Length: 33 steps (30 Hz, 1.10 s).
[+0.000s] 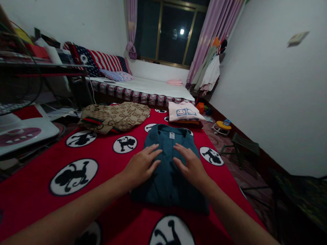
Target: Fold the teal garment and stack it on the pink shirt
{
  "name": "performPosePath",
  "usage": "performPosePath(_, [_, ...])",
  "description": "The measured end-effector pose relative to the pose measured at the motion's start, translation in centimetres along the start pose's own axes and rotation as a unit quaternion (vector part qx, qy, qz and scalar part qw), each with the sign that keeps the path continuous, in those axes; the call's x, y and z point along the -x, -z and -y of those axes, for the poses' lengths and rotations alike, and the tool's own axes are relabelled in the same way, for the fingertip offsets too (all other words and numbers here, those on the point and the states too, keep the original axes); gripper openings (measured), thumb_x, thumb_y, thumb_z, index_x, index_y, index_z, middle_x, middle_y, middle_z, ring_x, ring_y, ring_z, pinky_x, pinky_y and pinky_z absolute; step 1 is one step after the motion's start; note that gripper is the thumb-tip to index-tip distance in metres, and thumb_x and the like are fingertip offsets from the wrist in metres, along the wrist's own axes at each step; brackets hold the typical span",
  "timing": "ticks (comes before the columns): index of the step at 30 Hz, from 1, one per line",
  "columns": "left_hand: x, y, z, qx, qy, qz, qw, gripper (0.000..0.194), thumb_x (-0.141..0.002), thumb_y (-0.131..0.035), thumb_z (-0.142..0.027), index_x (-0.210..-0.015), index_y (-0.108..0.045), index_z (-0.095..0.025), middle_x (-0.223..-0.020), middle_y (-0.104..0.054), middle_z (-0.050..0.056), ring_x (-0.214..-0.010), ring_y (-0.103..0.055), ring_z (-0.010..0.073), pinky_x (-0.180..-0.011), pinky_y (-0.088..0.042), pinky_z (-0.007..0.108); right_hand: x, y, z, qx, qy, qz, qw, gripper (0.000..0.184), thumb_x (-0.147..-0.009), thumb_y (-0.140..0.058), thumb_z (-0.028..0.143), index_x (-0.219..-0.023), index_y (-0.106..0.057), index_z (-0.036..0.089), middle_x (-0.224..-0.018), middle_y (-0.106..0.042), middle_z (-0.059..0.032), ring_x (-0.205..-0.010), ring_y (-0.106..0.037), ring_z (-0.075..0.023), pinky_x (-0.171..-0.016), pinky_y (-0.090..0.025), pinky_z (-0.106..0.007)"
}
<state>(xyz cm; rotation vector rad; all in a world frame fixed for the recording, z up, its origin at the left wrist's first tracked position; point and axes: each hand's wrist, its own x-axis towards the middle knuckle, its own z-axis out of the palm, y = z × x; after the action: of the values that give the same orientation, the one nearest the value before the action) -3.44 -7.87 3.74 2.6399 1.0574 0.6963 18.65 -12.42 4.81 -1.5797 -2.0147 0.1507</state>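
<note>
A folded dark teal shirt (168,180) lies on a red blanket (107,160) printed with black-and-white monkey circles. My left hand (141,165) rests flat on the shirt's left half, fingers stretched out. My right hand (190,165) lies flat on its right half, fingers spread. Both palms press on the cloth and hold nothing. The shirt's collar and label point away from me.
A brown patterned garment (114,117) lies at the blanket's far left. A folded pink-white shirt (185,112) sits on a small pile at the far right. Behind are a bed (153,86), a cluttered desk (30,61), hanging clothes (208,73) and a small green stool (241,144).
</note>
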Motion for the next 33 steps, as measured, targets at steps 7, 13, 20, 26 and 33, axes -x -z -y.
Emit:
performPosePath(7, [-10.6, -4.5, 2.5, -0.067, 0.108, -0.085, 0.988, 0.069, -0.090, -0.051, -0.042, -0.145, -0.033, -0.005, -0.156, -0.016, 0.022, -0.145, -0.012, 0.0334, -0.116, -0.017, 0.052, -8.7, -3.1, -5.9, 0.135, -0.209, -0.062, 0.967, 0.070, -0.091, -0.046, 0.040, -0.148, -0.025, 0.007, -0.157, -0.016, -0.0190, -0.145, -0.013, -0.0327, -0.111, -0.019, -0.060])
performPosePath(13, [-12.8, -8.0, 5.6, -0.077, 0.140, -0.058, 0.986, 0.062, -0.090, -0.044, -0.049, -0.141, -0.042, -0.014, -0.155, -0.026, 0.015, -0.144, -0.018, 0.0310, -0.116, -0.016, 0.053, -9.9, -5.4, -8.8, 0.174, -0.242, 0.014, 0.954, 0.066, -0.094, -0.034, 0.050, -0.144, -0.037, 0.007, -0.157, -0.015, -0.0173, -0.145, -0.011, -0.0323, -0.110, -0.017, -0.061])
performPosePath(20, [-12.5, -7.9, 6.0, -0.058, 0.132, -0.064, 0.988, 0.058, -0.090, -0.046, -0.047, -0.140, -0.045, -0.016, -0.155, -0.026, 0.012, -0.144, -0.019, 0.0304, -0.116, -0.017, 0.053, -9.7, -5.4, -8.9, 0.171, -0.240, 0.007, 0.956, 0.060, -0.092, -0.038, 0.049, -0.142, -0.044, 0.015, -0.158, -0.016, -0.0144, -0.145, -0.014, -0.0317, -0.110, -0.018, -0.060])
performPosePath(26, [-12.5, -8.1, 6.3, -0.054, 0.134, -0.065, 0.987, 0.057, -0.090, -0.047, -0.046, -0.140, -0.045, -0.019, -0.156, -0.025, 0.010, -0.145, -0.018, 0.0296, -0.116, -0.017, 0.052, -9.7, -5.4, -8.8, 0.169, -0.242, 0.015, 0.955, 0.060, -0.092, -0.040, 0.049, -0.141, -0.044, 0.014, -0.158, -0.015, -0.0150, -0.145, -0.014, -0.0318, -0.111, -0.017, -0.059])
performPosePath(33, [-12.5, -7.9, 6.1, -0.053, 0.135, -0.058, 0.988, 0.057, -0.090, -0.048, -0.045, -0.139, -0.045, -0.018, -0.156, -0.024, 0.011, -0.145, -0.017, 0.0301, -0.116, -0.017, 0.053, -9.7, -5.3, -8.7, 0.172, -0.243, 0.017, 0.954, 0.060, -0.092, -0.040, 0.049, -0.141, -0.045, 0.015, -0.158, -0.015, -0.0144, -0.144, -0.015, -0.0319, -0.112, -0.017, -0.058])
